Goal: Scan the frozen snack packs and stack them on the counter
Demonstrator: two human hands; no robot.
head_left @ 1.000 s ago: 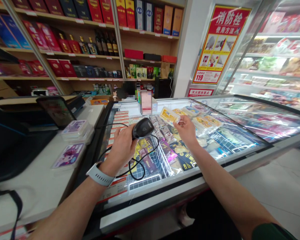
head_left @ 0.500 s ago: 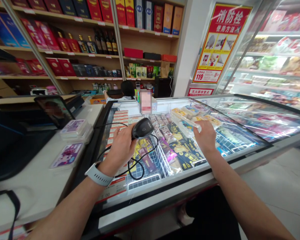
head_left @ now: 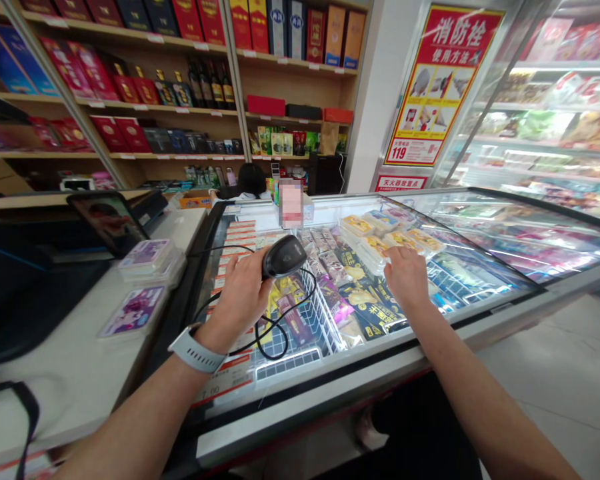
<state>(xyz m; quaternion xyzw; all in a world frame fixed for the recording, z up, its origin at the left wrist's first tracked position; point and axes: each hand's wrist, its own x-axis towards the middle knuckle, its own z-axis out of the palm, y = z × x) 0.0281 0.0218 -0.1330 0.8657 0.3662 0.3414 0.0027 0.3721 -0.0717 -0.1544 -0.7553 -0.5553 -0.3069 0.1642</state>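
Observation:
My left hand (head_left: 245, 293) is wrapped round the handle of a black barcode scanner (head_left: 285, 257), above the freezer's glass top. The scanner's black cable (head_left: 273, 357) loops down over the glass. My right hand (head_left: 407, 273) rests beside the yellow-labelled clear boxes (head_left: 375, 247) on the glass, its fingers curled at the nearest box; whether they grip it is hard to tell. On the counter at the left sit purple-labelled boxes, a small stack (head_left: 150, 257) and a nearer one (head_left: 134, 311).
The chest freezer (head_left: 330, 393) shows packaged goods in wire baskets. A tablet-like screen (head_left: 107, 220) stands on the white counter (head_left: 75, 373). A person (head_left: 251, 181) is behind the freezer, before the shelves (head_left: 180, 110). A pink box (head_left: 291, 203) sits at the freezer's far edge.
The clear box that was tilted up in my right hand now lies flat among the others. My right hand has turned slightly; my left hand with the scanner has barely moved.

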